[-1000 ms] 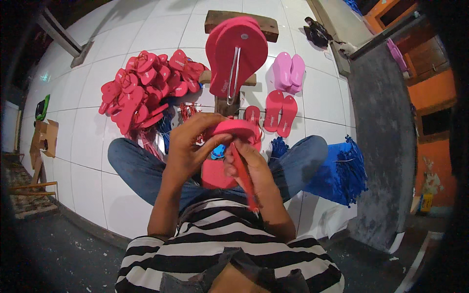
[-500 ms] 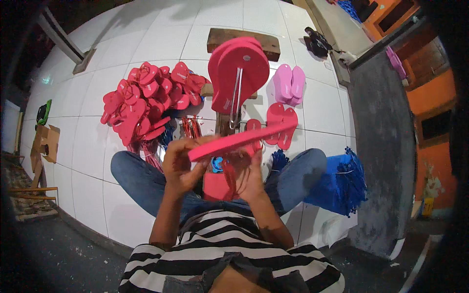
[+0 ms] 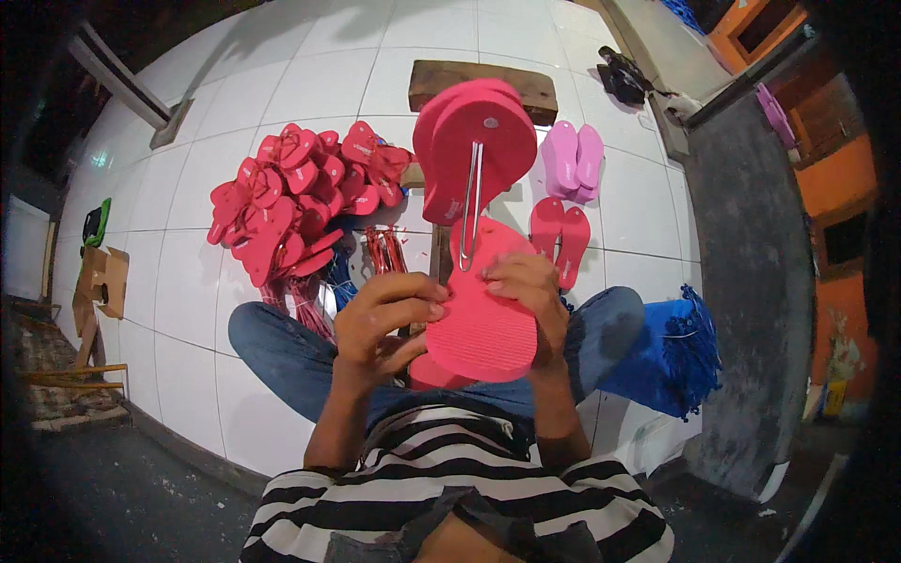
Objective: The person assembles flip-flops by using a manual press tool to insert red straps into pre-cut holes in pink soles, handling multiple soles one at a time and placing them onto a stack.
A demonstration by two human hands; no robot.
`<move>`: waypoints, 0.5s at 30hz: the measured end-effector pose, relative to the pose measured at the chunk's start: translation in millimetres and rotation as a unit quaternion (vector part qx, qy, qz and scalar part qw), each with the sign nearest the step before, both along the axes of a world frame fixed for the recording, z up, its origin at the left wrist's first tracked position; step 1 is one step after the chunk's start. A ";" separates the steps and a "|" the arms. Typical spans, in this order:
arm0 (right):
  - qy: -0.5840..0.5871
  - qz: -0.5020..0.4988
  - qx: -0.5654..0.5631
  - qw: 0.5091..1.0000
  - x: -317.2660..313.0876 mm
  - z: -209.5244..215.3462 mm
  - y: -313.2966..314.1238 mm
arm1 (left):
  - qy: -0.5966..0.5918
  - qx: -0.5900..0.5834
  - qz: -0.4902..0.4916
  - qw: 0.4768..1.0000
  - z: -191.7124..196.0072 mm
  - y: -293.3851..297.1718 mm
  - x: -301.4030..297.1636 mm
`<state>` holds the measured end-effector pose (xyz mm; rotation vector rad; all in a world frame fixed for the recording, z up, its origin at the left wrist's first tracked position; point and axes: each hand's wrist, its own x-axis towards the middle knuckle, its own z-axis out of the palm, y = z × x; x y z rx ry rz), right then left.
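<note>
Both hands hold a red sole up over the lap.

The left hand (image 3: 385,319) curls at the sole's (image 3: 483,324) left edge, fingers closed on it; the right hand (image 3: 526,286) pinches its upper right edge, forearms rising from below. The sole is flat, oval foam with a ribbed face. A bent metal rod (image 3: 472,202) hangs just above it, against stacked soles (image 3: 474,141). A sandal heap (image 3: 296,197) lies left; bare white tiles (image 3: 188,272) beyond.
</note>
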<state>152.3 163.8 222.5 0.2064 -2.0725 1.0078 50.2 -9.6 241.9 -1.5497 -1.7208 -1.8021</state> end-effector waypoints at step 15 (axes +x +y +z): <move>0.021 0.001 -0.077 0.997 -17.8 0.9 0.5 | -0.014 0.030 0.016 0.999 6.7 17.3 -17.2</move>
